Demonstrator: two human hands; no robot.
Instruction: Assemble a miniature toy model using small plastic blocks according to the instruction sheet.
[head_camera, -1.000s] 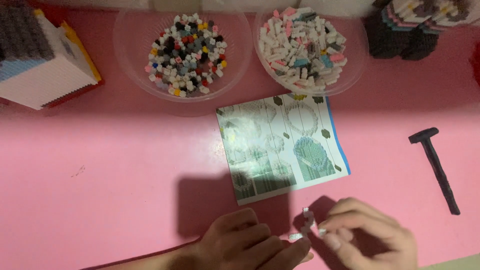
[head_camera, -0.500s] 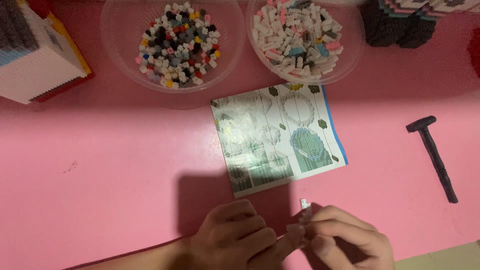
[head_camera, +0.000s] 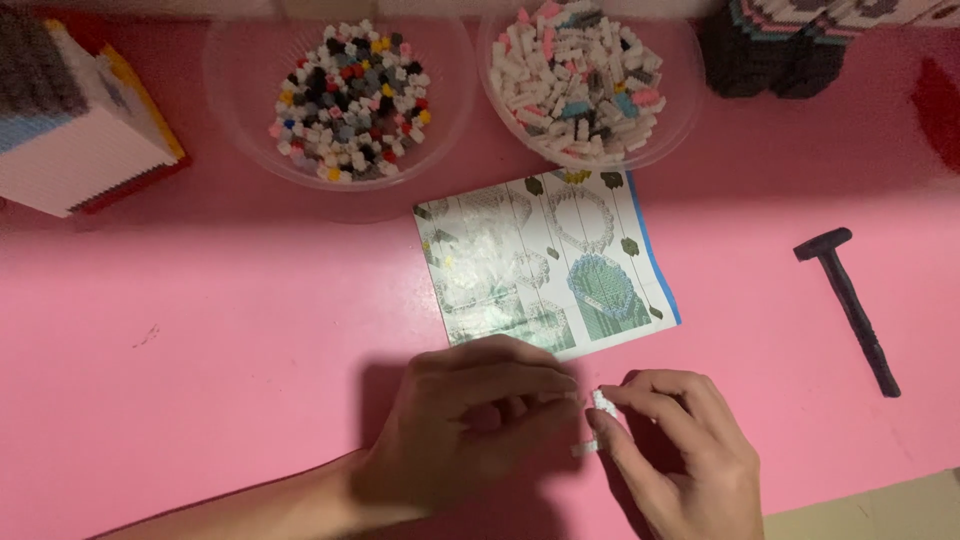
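Both hands pinch small white brick piece (head_camera: 600, 408) between fingertips: left hand (head_camera: 480, 420) beside right hand (head_camera: 680, 450), booklet (head_camera: 545, 260) just beyond.

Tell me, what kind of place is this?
Probably a hobby table for tiny building bricks: a pink tabletop, two clear plastic bowls of small bricks, and a printed instruction sheet.

Left hand (head_camera: 480, 420): lay palm down, fingers curled toward 3 o'clock, forearm entering from 8 o'clock.
Right hand (head_camera: 680, 450): entered from 5 o'clock, fingertips pinched toward 9 o'clock.
Gap: fingertips of both hands nearly met.
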